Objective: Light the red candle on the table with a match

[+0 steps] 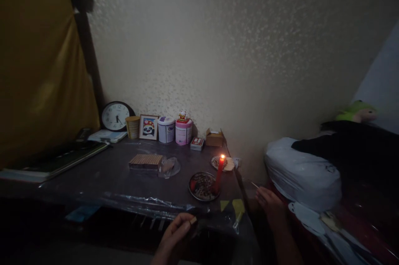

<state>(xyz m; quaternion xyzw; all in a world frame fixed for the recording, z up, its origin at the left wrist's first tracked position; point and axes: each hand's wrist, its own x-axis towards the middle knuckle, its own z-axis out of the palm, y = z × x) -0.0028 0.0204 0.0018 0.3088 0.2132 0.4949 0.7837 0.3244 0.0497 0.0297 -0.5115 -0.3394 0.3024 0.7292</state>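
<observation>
My left hand (pixel 177 234) is closed in front of the table's front edge, gripping a small matchbox (pixel 193 220) whose pale end shows past the fingers. To the right of the table, my right hand (pixel 272 204) pinches a thin matchstick (pixel 254 184) that points up and left. Between the hands and farther back, a lit red candle (pixel 220 172) stands tilted slightly. A round metal plate (pixel 190 193) with dark and pale bits in it sits beside the candle's base. Behind the candle is a smaller plate (pixel 213 165) with pale sticks (pixel 230 164).
On the plastic-covered table (pixel 118 175) are a bundle of small boxes (pixel 146 162) and a clear plastic bag (pixel 170 167). A clock (pixel 116 116), picture frame (pixel 149 127), tubs (pixel 166 130) and an open carton (pixel 214 137) line the wall. A white bag (pixel 304 173) lies right.
</observation>
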